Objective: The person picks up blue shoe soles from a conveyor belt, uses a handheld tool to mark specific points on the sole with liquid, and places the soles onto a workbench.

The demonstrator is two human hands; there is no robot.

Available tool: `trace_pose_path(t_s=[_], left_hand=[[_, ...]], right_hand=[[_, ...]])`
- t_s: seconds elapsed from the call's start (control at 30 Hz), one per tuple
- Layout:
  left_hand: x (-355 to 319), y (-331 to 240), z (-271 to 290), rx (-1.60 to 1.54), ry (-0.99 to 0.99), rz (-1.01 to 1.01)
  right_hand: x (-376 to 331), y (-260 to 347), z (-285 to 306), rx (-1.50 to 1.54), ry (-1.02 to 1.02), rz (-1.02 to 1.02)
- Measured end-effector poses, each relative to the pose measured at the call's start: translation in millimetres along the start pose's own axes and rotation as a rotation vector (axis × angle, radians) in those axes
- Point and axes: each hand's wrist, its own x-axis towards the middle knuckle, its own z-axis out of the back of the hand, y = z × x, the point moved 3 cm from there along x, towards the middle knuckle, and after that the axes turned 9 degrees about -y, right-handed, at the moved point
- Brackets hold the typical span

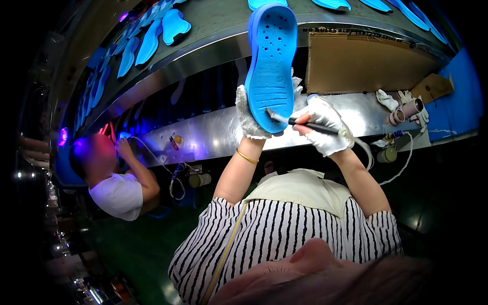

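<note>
A bright blue shoe sole (273, 66) stands lengthwise in front of me, its ribbed, holed face toward me and its rounded end low. My left hand (247, 114), in a whitish glove, is closed on the sole's lower left edge; some of its fingers are hidden behind it. My right hand (325, 124) wears a white glove that leaves fingertips bare. It grips a small brush (316, 126) by the dark handle. The brush's pale tip meets the sole's face near the lower end. A pale strap or tube hangs by my right wrist.
Beyond the metal bench (203, 120) runs a dark conveyor belt (213, 23) carrying several blue soles (148, 42). A cardboard box (371, 63) stands behind, at right. White gloves (387, 100) and brownish cylinders (412, 108) lie on the right. A co-worker (119, 190) sits at left.
</note>
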Motion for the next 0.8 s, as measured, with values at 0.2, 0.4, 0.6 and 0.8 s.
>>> trace_pose_path(t_s=[0.2,0.4,0.6,0.8], left_hand=[[6,-5,4,0.029,0.042,0.047],[8,-9,6,-0.047,0.101,0.119],[6,-12,4,-0.091,0.101,0.139],[9,-12,2,-0.089,0.121,0.276]], right_hand=[[1,-9,-3,0.161,0.094,-0.372],[-8,-7,-3,0.004,0.181,-0.191],[-11,-4,-1,0.19,0.166,-0.451],[13,12,-2,-0.11,0.137,0.208]])
